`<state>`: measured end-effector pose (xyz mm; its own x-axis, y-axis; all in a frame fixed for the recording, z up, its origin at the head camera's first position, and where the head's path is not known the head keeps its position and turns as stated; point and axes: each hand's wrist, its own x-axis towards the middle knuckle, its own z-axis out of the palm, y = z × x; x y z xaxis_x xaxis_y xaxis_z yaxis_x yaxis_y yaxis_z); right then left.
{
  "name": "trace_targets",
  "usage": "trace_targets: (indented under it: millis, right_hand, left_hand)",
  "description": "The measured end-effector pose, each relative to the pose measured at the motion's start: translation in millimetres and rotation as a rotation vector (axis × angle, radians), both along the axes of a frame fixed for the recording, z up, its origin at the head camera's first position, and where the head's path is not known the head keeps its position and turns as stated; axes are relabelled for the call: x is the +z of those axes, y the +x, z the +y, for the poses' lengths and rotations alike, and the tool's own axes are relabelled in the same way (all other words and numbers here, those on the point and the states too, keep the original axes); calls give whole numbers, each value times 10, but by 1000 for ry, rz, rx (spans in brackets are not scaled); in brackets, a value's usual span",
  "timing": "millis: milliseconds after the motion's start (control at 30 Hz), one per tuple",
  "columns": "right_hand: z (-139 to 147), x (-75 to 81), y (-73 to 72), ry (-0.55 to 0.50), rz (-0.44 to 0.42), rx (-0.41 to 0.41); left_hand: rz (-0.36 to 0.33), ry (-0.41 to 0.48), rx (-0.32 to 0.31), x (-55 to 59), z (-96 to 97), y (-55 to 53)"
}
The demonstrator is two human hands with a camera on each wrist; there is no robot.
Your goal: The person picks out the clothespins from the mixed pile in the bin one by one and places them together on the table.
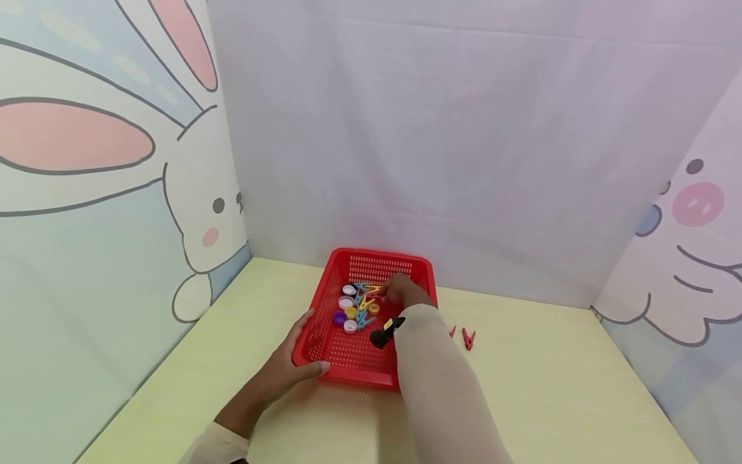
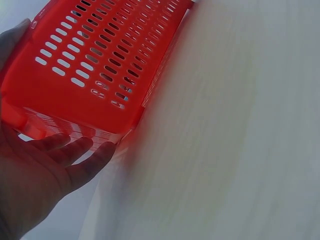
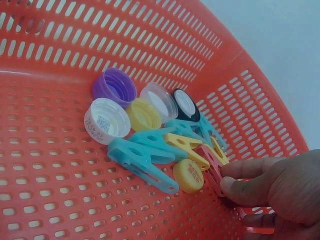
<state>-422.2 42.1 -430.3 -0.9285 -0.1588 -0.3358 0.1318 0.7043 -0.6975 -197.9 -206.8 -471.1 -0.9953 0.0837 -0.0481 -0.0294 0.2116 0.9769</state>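
Note:
A red plastic basket (image 1: pixel 359 375) with slotted walls stands on the table. My left hand (image 1: pixel 284 370) grips its near left corner; in the left wrist view the fingers (image 2: pixel 92 162) lie along one wall and the thumb is at another. Inside the basket, my right hand (image 1: pixel 401 290) pinches a red clothespin (image 3: pixel 214 167) between thumb and index finger. Beside that clothespin lie a yellow clothespin (image 3: pixel 186 147), blue clothespins (image 3: pixel 145 162) and a small yellow cap (image 3: pixel 188 176). Purple (image 3: pixel 114 87), white (image 3: pixel 107 121), clear and black-rimmed caps sit close by.
Two red clothespins lie on the table right of the basket, one (image 1: pixel 468 339) in full view, the other (image 1: pixel 452 331) partly behind the right sleeve (image 1: pixel 440 380). A white curtain (image 1: pixel 435 148) hangs behind. Printed cartoon panels (image 1: pixel 191 193) stand at both sides.

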Motion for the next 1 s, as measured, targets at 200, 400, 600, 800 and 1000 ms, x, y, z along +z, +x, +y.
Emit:
trace_targets:
  millis: [200, 400, 600, 800, 1000]
  right_hand:
    - [22, 8, 23, 0, 14, -32]
    - [22, 6, -1, 12, -9, -64]
    - [14, 51, -26, 23, -21, -70]
    - [-5, 58, -58, 76, -22, -29]
    - [-64, -37, -101, 81, -4, -73]
  left_hand:
    - [-2, 3, 0, 2, 9, -6]
    - [-4, 5, 5, 4, 22, -12]
    - [-5, -3, 3, 11, 24, -8]
    - [0, -21, 15, 13, 33, -19]
    - [-1, -16, 7, 12, 9, -24]
